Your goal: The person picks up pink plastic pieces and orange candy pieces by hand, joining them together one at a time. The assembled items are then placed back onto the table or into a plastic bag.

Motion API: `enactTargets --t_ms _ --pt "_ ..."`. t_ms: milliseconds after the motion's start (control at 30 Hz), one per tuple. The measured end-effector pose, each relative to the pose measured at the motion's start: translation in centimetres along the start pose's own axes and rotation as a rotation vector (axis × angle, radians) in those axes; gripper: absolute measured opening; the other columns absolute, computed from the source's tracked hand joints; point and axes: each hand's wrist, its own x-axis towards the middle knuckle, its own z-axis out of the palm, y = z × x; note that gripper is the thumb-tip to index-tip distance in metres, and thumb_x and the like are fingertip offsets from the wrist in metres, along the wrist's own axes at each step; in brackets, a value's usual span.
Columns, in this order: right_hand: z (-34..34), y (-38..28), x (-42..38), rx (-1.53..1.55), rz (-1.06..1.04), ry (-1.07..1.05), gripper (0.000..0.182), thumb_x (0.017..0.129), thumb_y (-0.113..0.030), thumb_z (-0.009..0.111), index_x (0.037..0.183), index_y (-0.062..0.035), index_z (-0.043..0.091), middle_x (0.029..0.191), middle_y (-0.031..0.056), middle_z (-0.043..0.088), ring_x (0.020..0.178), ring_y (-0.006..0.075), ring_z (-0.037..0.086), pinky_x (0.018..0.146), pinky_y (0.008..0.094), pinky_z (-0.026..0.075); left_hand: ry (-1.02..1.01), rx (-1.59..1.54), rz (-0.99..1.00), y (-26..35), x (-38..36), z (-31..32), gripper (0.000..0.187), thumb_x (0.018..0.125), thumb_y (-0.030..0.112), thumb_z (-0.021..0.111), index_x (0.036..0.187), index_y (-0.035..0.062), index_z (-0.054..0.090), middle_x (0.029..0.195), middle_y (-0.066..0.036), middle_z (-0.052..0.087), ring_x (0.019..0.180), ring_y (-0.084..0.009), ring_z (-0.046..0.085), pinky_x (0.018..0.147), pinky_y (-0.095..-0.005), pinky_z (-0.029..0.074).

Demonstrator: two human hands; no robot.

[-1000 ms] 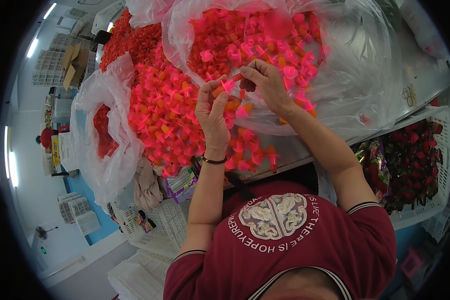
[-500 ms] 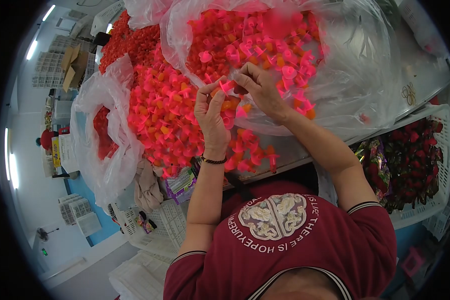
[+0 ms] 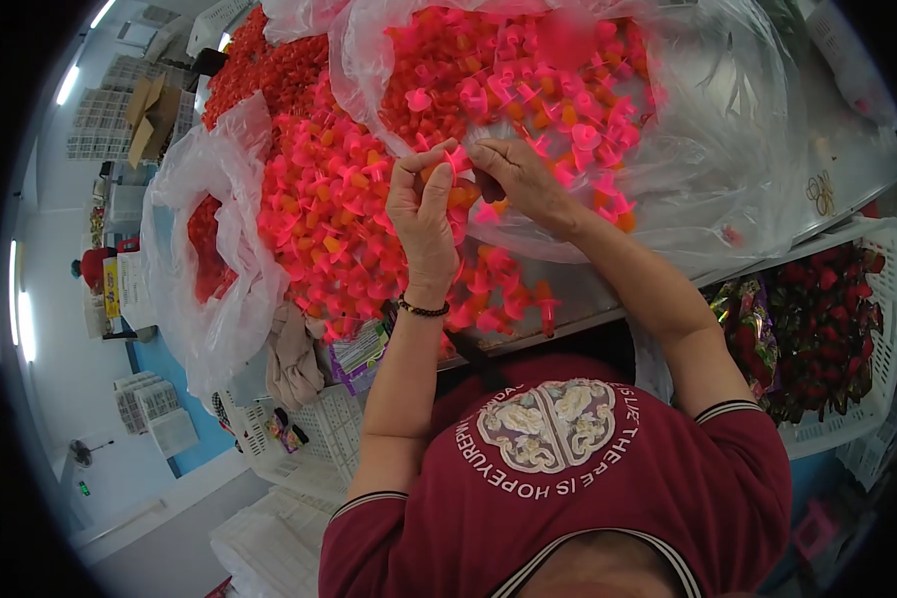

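My left hand (image 3: 424, 214) pinches a small pink pacifier-shaped piece (image 3: 457, 159) between thumb and fingertips, above the heap. Close on its right, my right hand (image 3: 520, 177) has its fingers curled together at the piece; what sits inside them is hidden. Below and around both hands lies a large pile of pink pieces with orange tips (image 3: 334, 214). More such pieces (image 3: 585, 140) lie on an open clear plastic bag (image 3: 708, 189) beyond my right hand.
At left stands an open plastic bag (image 3: 204, 329) with red pieces inside. Small red pieces (image 3: 269, 75) are heaped at the far left. A white crate (image 3: 882, 329) of dark red wrapped items is at right. Purple packets (image 3: 361, 356) lie by the table's near edge.
The pink piece and both hands' fingertips have come closer together, and the piece is now more covered by the fingers. The view has shifted slightly.
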Motion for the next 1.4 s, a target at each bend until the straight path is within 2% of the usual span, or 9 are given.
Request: enactTargets --t_ms 133,200,300,400,500,633,800,900,1400 --pt "-0.3 1.6 1.1 -0.127 -0.063 -0.111 0.032 0.096 -0.029 0.050 0.080 -0.0022 0.056 0.066 0.0010 0.050 0.059 0.0135 0.048 0.057 0.0279 0.040 0.065 0.083 -0.058 2.7 1.5 -4.4 0.016 0.090 0.005 0.056 0.105 -0.0001 0.058 0.112 -0.009 0.062 0.087 -0.0103 0.060 0.075 -0.0235 0.050" --pt "-1.7 3.4 1.9 -0.874 -0.585 0.130 0.012 0.086 -0.016 0.060 0.088 -0.0039 0.061 0.078 0.0038 0.058 0.071 0.0221 0.056 0.065 0.0332 0.045 0.228 0.186 0.037 4.7 2.8 -8.7 0.022 0.089 0.008 0.059 0.109 -0.0009 0.057 0.109 -0.008 0.062 0.090 -0.0132 0.060 0.076 -0.0263 0.051" --pt "-3.2 4.6 2.3 -1.237 -0.741 0.126 0.019 0.074 -0.008 0.064 0.093 -0.0066 0.063 0.094 0.0058 0.060 0.090 0.0282 0.056 0.074 0.0370 0.045 0.432 0.355 0.234 7.1 4.4 -11.7 0.026 0.089 0.012 0.059 0.112 -0.0010 0.056 0.107 -0.009 0.062 0.091 -0.0173 0.061 0.074 -0.0300 0.052" --pt "-2.5 4.7 1.8 -1.466 -0.566 -0.008 0.013 0.076 -0.014 0.063 0.089 -0.0100 0.063 0.096 0.0065 0.061 0.095 0.0236 0.056 0.080 0.0396 0.043 0.477 0.224 0.170 8.1 4.1 -13.3 0.030 0.091 0.020 0.057 0.112 -0.0005 0.055 0.106 -0.012 0.062 0.093 -0.0223 0.061 0.068 -0.0330 0.052" --pt "-2.7 5.1 2.3 -1.389 -0.574 -0.002 0.013 0.077 -0.014 0.063 0.089 -0.0107 0.064 0.089 0.0083 0.061 0.088 0.0248 0.057 0.079 0.0390 0.043 -0.052 -0.547 -0.267 6.1 4.1 -14.6 0.035 0.094 0.032 0.049 0.110 0.0018 0.056 0.107 -0.016 0.062 0.096 -0.0280 0.061 0.061 -0.0329 0.049" --pt "-2.5 4.3 2.3 -1.215 -0.509 0.019 0.017 0.078 -0.007 0.064 0.095 -0.0064 0.065 0.091 0.0083 0.062 0.089 0.0242 0.059 0.078 0.0344 0.046 0.129 -0.762 -0.609 2.2 1.6 -7.6 0.028 0.093 0.027 0.048 0.105 0.0024 0.056 0.101 -0.016 0.061 0.083 -0.0264 0.059 0.057 -0.0321 0.047" --pt "-1.2 2.5 1.6 -0.546 -0.193 0.107 0.021 0.088 -0.008 0.058 0.108 -0.0037 0.063 0.094 0.0066 0.065 0.085 0.0164 0.062 0.072 0.0280 0.049 0.133 -0.668 -0.704 -2.1 0.9 -3.6 0.029 0.092 0.018 0.050 0.116 0.0006 0.052 0.108 -0.015 0.059 0.084 -0.0252 0.058 0.060 -0.0303 0.045" --pt "-1.4 2.4 1.5 -0.294 -0.256 0.050 0.024 0.091 -0.005 0.052 0.114 -0.0024 0.060 0.090 0.0023 0.065 0.081 0.0109 0.060 0.072 0.0247 0.047 -0.036 -0.538 -0.568 -2.2 1.5 -3.6 0.026 0.092 0.014 0.052 0.115 0.0029 0.053 0.102 -0.010 0.063 0.086 -0.0215 0.062 0.056 -0.0290 0.046" --pt "-1.1 0.8 1.1 -0.193 -0.079 0.088 0.021 0.086 -0.003 0.055 0.106 -0.0010 0.062 0.079 -0.0004 0.061 0.069 0.0057 0.050 0.061 0.0220 0.042 -0.126 -0.354 -0.471 0.4 1.1 -2.1 0.046 0.082 -0.004 0.061 0.126 0.0064 0.048 0.105 -0.007 0.061 0.084 -0.0167 0.064 0.053 -0.0242 0.047"
